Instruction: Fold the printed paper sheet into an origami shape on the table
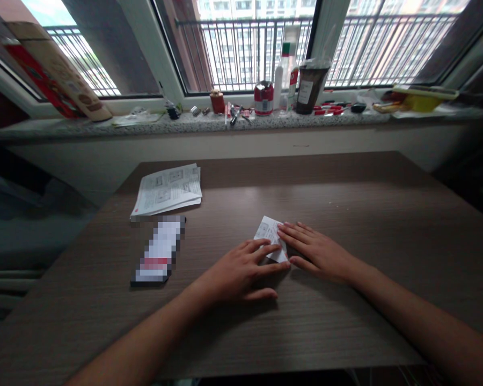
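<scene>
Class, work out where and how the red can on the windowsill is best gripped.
Grip the red can around its middle, probably from the front: it stands upright, its round side facing the room, with the window behind and a bottle close on its right.

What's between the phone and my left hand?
Just bare tabletop lies between the phone and your left hand, as the head view shows.

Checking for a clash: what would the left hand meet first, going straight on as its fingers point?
Beyond the folded paper already under its fingers, the left hand would likely meet the right hand first, though height is hard to judge.
</scene>
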### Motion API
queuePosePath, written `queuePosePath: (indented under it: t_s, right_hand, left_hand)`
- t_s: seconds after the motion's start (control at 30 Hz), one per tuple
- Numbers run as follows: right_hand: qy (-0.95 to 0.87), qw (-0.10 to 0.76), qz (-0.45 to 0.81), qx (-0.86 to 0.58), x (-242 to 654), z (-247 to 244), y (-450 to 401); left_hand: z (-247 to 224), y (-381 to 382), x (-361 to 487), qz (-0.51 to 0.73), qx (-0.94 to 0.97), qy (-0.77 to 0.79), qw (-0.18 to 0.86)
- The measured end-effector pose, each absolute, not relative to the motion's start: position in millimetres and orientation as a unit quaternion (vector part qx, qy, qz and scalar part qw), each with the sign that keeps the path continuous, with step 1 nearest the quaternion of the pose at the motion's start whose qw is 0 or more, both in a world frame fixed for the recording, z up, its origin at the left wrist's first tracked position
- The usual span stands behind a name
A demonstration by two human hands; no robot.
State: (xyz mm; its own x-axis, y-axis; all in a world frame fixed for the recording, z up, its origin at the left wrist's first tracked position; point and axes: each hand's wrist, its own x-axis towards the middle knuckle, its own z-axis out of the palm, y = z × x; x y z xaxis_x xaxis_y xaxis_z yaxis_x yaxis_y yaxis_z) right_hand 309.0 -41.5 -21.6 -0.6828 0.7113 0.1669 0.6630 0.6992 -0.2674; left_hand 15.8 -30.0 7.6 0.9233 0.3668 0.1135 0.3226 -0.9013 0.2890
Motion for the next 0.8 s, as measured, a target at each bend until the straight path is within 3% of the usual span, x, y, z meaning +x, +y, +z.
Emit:
queuePosePath:
  t_s: [0.8]
  right_hand:
    - [-0.901,0.174,0.115,-0.381,301.0,-14.4,-43.5]
  left_hand:
    - [-2.7,5.3,-8.2,0.161,0.946,0.245,0.138]
